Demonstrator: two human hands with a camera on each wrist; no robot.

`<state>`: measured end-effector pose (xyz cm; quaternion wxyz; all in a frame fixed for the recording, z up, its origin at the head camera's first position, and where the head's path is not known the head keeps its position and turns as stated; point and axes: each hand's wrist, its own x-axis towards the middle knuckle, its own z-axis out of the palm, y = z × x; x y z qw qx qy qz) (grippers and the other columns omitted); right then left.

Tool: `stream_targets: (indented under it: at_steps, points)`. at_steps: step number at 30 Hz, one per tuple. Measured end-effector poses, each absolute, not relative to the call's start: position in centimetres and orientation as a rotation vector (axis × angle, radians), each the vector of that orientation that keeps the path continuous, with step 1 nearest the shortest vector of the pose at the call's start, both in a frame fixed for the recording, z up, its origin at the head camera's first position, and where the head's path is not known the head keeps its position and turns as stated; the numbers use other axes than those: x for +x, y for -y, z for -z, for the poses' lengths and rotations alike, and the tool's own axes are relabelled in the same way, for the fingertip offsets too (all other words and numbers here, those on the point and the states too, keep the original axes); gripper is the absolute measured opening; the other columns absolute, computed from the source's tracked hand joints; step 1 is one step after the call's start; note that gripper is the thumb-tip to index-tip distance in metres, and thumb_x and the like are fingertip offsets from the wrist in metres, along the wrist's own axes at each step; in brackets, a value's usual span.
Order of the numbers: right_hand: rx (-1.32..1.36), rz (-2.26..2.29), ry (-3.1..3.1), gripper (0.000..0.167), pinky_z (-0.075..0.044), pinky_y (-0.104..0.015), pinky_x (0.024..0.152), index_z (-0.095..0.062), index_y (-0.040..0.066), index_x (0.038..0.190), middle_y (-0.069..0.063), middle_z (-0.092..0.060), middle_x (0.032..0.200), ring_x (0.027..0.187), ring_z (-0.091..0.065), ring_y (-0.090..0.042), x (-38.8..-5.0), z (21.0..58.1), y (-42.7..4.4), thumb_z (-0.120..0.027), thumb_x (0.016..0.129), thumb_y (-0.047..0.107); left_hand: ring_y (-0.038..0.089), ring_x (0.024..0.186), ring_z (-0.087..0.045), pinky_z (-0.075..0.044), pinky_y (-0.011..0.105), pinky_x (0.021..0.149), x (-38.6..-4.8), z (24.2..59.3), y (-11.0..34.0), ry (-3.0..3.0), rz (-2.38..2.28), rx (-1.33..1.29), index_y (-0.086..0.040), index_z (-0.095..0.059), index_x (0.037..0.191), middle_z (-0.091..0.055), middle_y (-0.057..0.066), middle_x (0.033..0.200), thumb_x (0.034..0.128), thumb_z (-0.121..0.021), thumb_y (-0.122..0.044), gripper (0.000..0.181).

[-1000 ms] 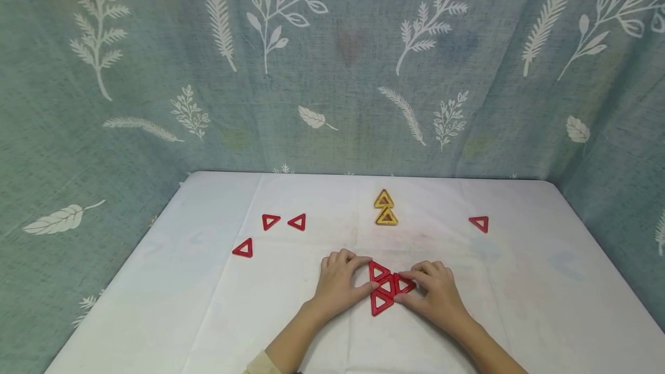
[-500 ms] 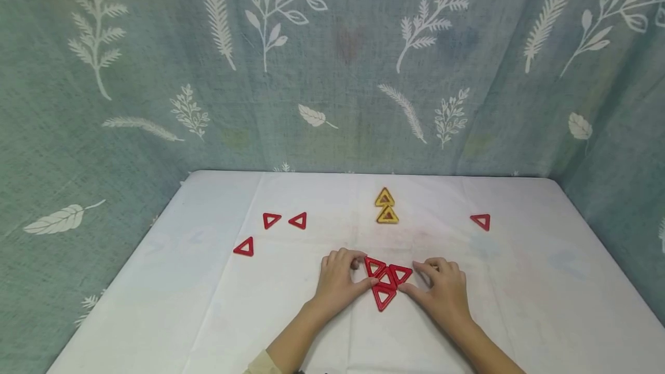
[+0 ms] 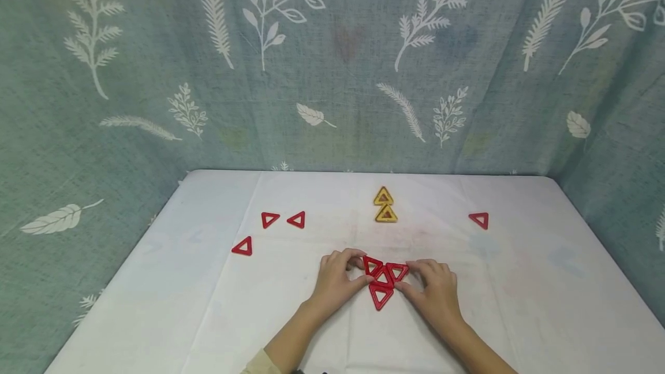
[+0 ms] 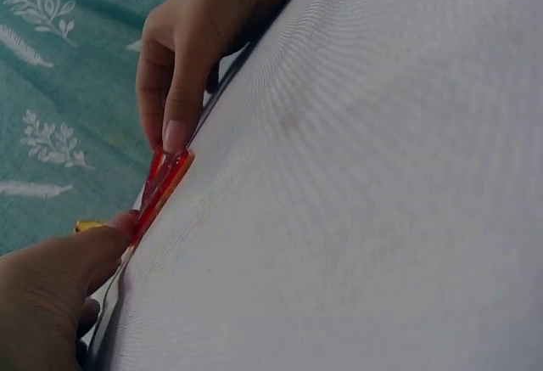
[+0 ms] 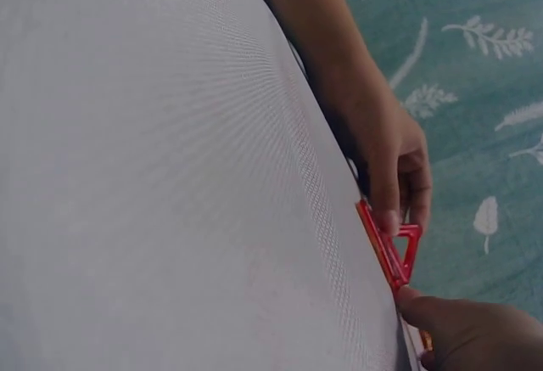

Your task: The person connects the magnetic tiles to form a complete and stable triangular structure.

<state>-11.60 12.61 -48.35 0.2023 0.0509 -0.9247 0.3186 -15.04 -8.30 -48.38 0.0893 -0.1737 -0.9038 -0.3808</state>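
1. On my feed, four red triangles [image 3: 373,259] sit joined on the white table [image 3: 156,316], three around a centre triangle [image 3: 383,285], between the hands.
2. Left hand [image 3: 336,277] pinches the upper-left triangle; right hand [image 3: 435,292] pinches the upper-right triangle [image 3: 397,264]. Hands apart from each other.
3. Right wrist view suggests a raised piece; I cannot settle its tilt.
4. My judgement: move both hands evenly and lightly, seams touching; uneven pull could open a joint.
5. I'd watch the lower triangle [image 3: 373,297], apparently ungripped.
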Motion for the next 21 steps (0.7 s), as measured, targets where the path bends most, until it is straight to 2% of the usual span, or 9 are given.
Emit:
stream_targets:
  at_steps: [3,9,15,21]
  points:
    - [0.103,-0.977,2.615,0.049,-0.034,-0.039,0.078,-0.067,0.008,0.108,-0.005,-0.069,0.101,0.092,-0.053,-0.02,-11.45,48.0,-12.29,-0.087,0.066,0.022,0.004,0.077,-0.047,-0.032,0.032,0.081,-14.97,48.15,8.38,2.691,1.182,-0.526,-0.018,-0.06,0.11,-0.064,-0.014,0.082,0.0744,-0.08,-0.023,0.041]
    - [0.097,-1.142,2.551,0.055,-0.036,-0.041,0.084,-0.06,0.005,0.115,-0.002,-0.072,0.087,0.086,-0.056,-0.017,-11.4,48.16,-11.97,-0.085,0.067,0.012,0.004,0.076,-0.051,-0.034,0.034,0.085,-14.83,47.76,8.43,2.676,1.237,-0.56,-0.015,-0.06,0.111,-0.067,-0.012,0.082,0.0746,-0.08,-0.02,0.042]
    - [0.205,-1.115,2.452,0.048,-0.035,-0.032,0.081,-0.066,0.007,0.108,0.005,-0.071,0.079,0.079,-0.053,-0.008,-11.4,48.72,-11.82,-0.087,0.064,0.012,0.004,0.081,-0.054,-0.038,0.032,0.082,-14.78,47.97,8.52,2.653,1.223,-0.622,-0.017,-0.063,0.108,-0.069,-0.012,0.084,0.0753,-0.079,-0.018,0.037]
    - [0.344,-1.031,2.345,0.046,-0.032,-0.028,0.078,-0.069,0.007,0.101,0.006,-0.07,0.077,0.076,-0.05,-0.006,-11.38,48.78,-11.75,-0.088,0.06,0.008,0.006,0.084,-0.054,-0.04,0.03,0.08,-14.71,47.96,8.54,2.605,1.155,-0.717,-0.016,-0.067,0.106,-0.07,-0.009,0.085,0.0752,-0.079,-0.018,0.033]
